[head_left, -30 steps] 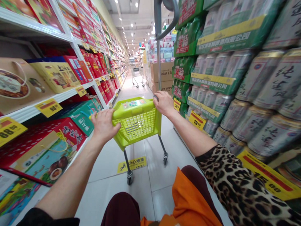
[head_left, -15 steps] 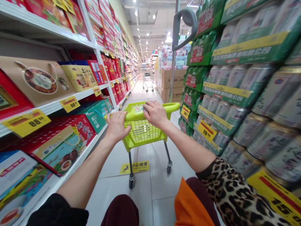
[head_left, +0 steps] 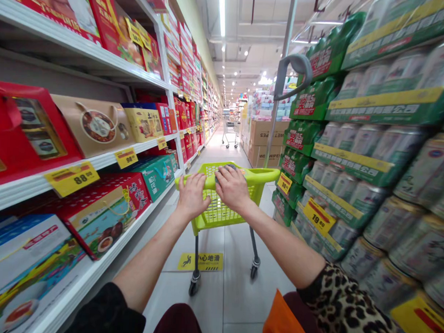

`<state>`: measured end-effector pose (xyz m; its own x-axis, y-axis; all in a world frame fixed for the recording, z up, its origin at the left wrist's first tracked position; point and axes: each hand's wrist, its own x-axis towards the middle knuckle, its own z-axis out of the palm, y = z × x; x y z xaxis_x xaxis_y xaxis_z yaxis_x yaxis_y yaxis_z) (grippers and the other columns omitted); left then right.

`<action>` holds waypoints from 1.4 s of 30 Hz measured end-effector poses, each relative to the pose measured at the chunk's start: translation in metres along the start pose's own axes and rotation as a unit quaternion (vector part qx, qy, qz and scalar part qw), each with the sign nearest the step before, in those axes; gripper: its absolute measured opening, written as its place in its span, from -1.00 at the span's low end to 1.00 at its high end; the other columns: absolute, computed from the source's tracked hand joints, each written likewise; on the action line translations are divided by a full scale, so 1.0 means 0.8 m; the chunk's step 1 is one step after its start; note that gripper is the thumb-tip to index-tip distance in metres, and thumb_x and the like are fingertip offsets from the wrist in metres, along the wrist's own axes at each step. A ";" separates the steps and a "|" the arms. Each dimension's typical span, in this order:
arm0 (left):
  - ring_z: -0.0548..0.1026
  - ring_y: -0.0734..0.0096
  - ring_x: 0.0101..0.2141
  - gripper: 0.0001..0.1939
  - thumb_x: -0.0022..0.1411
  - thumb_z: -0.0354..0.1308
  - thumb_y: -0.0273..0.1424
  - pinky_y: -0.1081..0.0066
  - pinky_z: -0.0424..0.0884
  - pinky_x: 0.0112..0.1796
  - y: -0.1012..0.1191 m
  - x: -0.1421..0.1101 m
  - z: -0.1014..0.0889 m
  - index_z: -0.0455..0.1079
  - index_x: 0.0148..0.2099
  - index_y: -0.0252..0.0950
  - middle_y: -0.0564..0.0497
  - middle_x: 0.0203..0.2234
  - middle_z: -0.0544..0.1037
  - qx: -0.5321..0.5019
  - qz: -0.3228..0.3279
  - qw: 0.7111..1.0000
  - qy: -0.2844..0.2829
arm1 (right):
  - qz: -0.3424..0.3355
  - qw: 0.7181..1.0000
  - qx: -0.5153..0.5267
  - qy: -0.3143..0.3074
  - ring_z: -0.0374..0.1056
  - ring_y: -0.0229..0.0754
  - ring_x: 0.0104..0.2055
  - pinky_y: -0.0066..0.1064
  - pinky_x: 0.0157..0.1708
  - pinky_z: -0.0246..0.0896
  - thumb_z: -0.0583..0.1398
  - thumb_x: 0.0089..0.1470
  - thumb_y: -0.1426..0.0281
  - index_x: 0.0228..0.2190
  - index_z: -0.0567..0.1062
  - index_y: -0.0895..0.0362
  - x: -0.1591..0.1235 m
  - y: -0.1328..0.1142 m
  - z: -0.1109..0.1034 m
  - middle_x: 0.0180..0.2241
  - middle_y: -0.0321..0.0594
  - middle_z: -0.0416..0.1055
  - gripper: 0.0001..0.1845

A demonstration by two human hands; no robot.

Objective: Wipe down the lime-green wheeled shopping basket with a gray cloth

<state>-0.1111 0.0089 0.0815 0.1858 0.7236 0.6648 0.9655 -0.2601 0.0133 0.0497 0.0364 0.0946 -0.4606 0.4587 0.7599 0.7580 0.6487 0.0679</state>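
A lime-green shopping cart (head_left: 262,176) stands right in front of me on dark legs with small black wheels. My left hand (head_left: 192,197) is closed over the left end of its handle, the thumb lying toward the basket. Nearer the middle, my right hand (head_left: 233,187) curls over the same handle, fingers on top of a dark grey part there. Behind both wrists the basket shows its slotted green wall. A grey hook-shaped grip on a tall pole (head_left: 279,83) rises from the cart's right side.
Shelves of gift boxes (head_left: 99,126) with yellow price tags line the left. Stacked beer can packs (head_left: 353,156) rise close on the right. Ahead are wet-wipe cartons (head_left: 267,144) and another cart (head_left: 230,133). A yellow wet-floor sticker (head_left: 211,262) lies under my cart.
The view has turned slightly left, so cart, shelves and cans sit further right in the picture. Both hands have kept hold of the cart handle.
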 end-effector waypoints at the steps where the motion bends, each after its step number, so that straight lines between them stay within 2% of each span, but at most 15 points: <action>1: 0.20 0.06 0.13 -0.42 -0.03 0.05 -0.35 -0.04 -0.17 0.16 -0.002 -0.001 -0.001 0.22 0.10 -0.33 -0.20 0.07 0.35 0.003 0.002 1.000 -0.003 | -0.003 1.000 0.001 0.003 0.10 0.01 0.13 -0.08 0.12 -0.09 0.04 0.15 0.34 0.00 0.39 0.18 0.000 0.001 0.000 0.07 -0.08 0.30 -0.59; 7: 0.12 0.03 0.18 -0.41 -0.02 0.06 -0.37 -0.10 -0.17 0.16 -0.001 -0.004 -0.003 0.20 0.12 -0.30 -0.18 0.13 0.30 0.012 -0.002 1.000 -0.006 | 0.041 0.999 -0.022 0.012 0.13 0.03 0.11 -0.09 0.09 -0.02 0.04 0.15 0.34 -0.01 0.40 0.19 -0.004 0.024 -0.010 0.04 -0.05 0.34 -0.60; 11: 0.08 0.03 0.20 -0.40 -0.02 0.06 -0.36 -0.10 -0.21 0.16 0.007 -0.002 -0.002 0.20 0.12 -0.33 -0.19 0.15 0.26 0.018 -0.009 1.000 -0.004 | 0.034 0.999 -0.032 0.000 0.12 0.08 0.12 -0.02 0.11 -0.08 0.01 0.16 0.34 0.01 0.38 0.23 0.000 0.003 -0.003 0.06 -0.02 0.31 -0.58; 15: 0.13 0.06 0.18 -0.40 -0.02 0.05 -0.35 -0.06 -0.15 0.17 0.005 0.000 -0.008 0.20 0.12 -0.34 -0.19 0.12 0.30 0.019 -0.002 0.999 -0.027 | 0.006 1.000 -0.018 -0.001 0.10 0.05 0.13 -0.05 0.13 -0.11 0.03 0.15 0.34 0.02 0.37 0.21 0.004 -0.010 0.005 0.08 -0.06 0.29 -0.58; 18: 0.16 0.09 0.17 -0.43 0.01 0.02 -0.36 -0.03 -0.11 0.16 -0.008 -0.002 -0.013 0.20 0.12 -0.33 -0.19 0.11 0.32 0.026 0.000 0.999 -0.033 | 0.012 1.000 -0.009 0.009 0.12 0.02 0.11 -0.11 0.11 -0.08 0.03 0.15 0.34 0.00 0.39 0.20 -0.002 0.010 -0.001 0.06 -0.08 0.32 -0.59; 22: 0.15 0.06 0.17 -0.44 0.01 0.00 -0.39 -0.01 -0.01 0.14 -0.021 -0.009 -0.008 0.19 0.11 -0.38 -0.22 0.12 0.29 0.032 -0.041 0.999 -0.008 | 0.083 0.996 -0.023 0.021 0.16 0.01 0.07 -0.15 0.06 -0.02 0.02 0.15 0.35 -0.05 0.43 0.21 -0.014 0.051 -0.014 0.01 -0.06 0.36 -0.62; 24: 0.13 0.03 0.17 -0.42 -0.01 0.02 -0.38 0.00 0.00 0.13 -0.021 -0.010 -0.003 0.19 0.11 -0.40 -0.23 0.13 0.27 0.027 -0.045 0.999 0.000 | 0.111 0.993 -0.035 0.017 0.16 0.03 0.06 -0.15 0.05 -0.01 0.02 0.15 0.36 -0.04 0.43 0.23 -0.015 0.060 -0.017 0.01 -0.04 0.36 -0.61; 27: 0.10 -0.03 0.18 -0.41 -0.02 0.03 -0.37 -0.03 -0.03 0.14 -0.012 -0.008 0.004 0.17 0.11 -0.41 -0.26 0.13 0.25 0.019 -0.050 0.998 0.014 | 0.103 0.994 -0.044 0.013 0.14 0.05 0.08 -0.10 0.09 -0.07 0.02 0.15 0.36 -0.03 0.41 0.25 -0.011 0.046 -0.011 0.02 -0.02 0.34 -0.60; 32: 0.09 -0.03 0.18 -0.39 -0.02 0.04 -0.37 -0.05 -0.04 0.13 -0.007 -0.007 0.007 0.14 0.13 -0.37 -0.26 0.13 0.25 0.006 -0.044 0.999 0.021 | 0.027 0.999 -0.024 0.003 0.07 0.06 0.14 -0.01 0.13 -0.15 0.01 0.17 0.35 0.02 0.36 0.24 0.003 -0.007 0.011 0.08 -0.02 0.28 -0.58; 35: 0.09 -0.01 0.18 -0.40 0.00 0.03 -0.37 -0.02 -0.03 0.13 -0.012 -0.008 0.007 0.14 0.13 -0.37 -0.27 0.12 0.25 0.008 -0.036 0.999 0.024 | -0.010 1.000 -0.011 -0.002 0.06 0.05 0.16 -0.02 0.14 -0.15 0.00 0.17 0.36 0.02 0.36 0.22 0.008 -0.018 0.016 0.11 -0.04 0.25 -0.59; 38: 0.10 0.00 0.18 -0.42 0.02 0.02 -0.37 0.01 -0.03 0.13 -0.014 -0.008 0.005 0.14 0.12 -0.41 -0.29 0.12 0.25 0.015 -0.028 0.999 0.019 | -0.018 1.000 0.000 -0.003 0.05 0.03 0.17 -0.06 0.14 -0.15 0.01 0.17 0.34 0.04 0.34 0.20 0.004 -0.004 0.010 0.11 -0.08 0.25 -0.58; 42: 0.08 0.00 0.18 -0.40 0.00 0.03 -0.37 -0.01 -0.05 0.13 -0.007 -0.008 0.005 0.14 0.13 -0.38 -0.26 0.12 0.25 0.009 -0.036 0.999 0.013 | 0.054 0.998 -0.008 -0.016 0.07 0.03 0.14 -0.09 0.12 -0.12 0.02 0.16 0.33 0.03 0.35 0.20 -0.005 0.034 -0.008 0.09 -0.07 0.27 -0.58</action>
<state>-0.1171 0.0086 0.0743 0.1106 0.7232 0.6818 0.9794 -0.1957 0.0488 0.0750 0.0481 0.0974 -0.3900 0.5454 0.7419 0.8110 0.5850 -0.0037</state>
